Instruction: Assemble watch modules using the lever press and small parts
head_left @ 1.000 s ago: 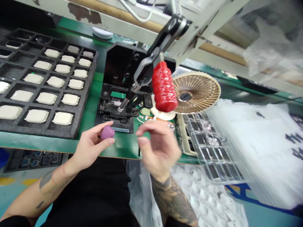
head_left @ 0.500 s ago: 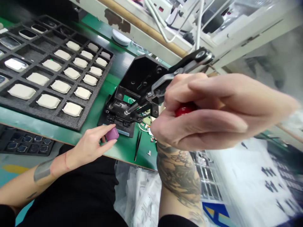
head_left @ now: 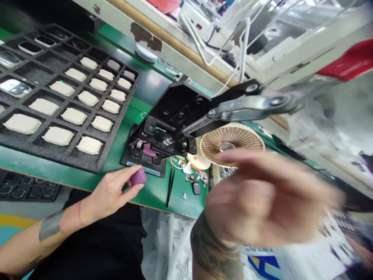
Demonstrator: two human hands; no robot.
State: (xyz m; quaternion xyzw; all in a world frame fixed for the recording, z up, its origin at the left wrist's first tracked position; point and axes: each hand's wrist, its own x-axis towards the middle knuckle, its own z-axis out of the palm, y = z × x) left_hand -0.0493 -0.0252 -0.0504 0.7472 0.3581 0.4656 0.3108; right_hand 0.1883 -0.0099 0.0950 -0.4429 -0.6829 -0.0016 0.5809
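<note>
My left hand (head_left: 107, 194) pinches a small purple rounded block (head_left: 138, 177) between thumb and fingers, just in front of a black toggle-clamp fixture (head_left: 180, 109). A second purple piece (head_left: 149, 150) sits in the fixture's base, partly hidden by its metal parts. The clamp's lever is raised, and its red handle (head_left: 346, 60) extends to the upper right. My right hand (head_left: 262, 202), smeared by motion, is below that handle and apart from it; its fingers are too blurred to read.
On the left, a dark foam tray (head_left: 100, 165) holds several cream-coloured cases and some watch-like pieces. Black tweezers (head_left: 171, 186), a small dark watch body (head_left: 196, 188) and loose scraps (head_left: 201, 177) lie right of the fixture. Behind my right hand stands a round fan (head_left: 233, 136).
My right hand has let go of the red handle and moved down. The lever has swung up, exposing the purple piece in the fixture. My left hand still holds its block.
</note>
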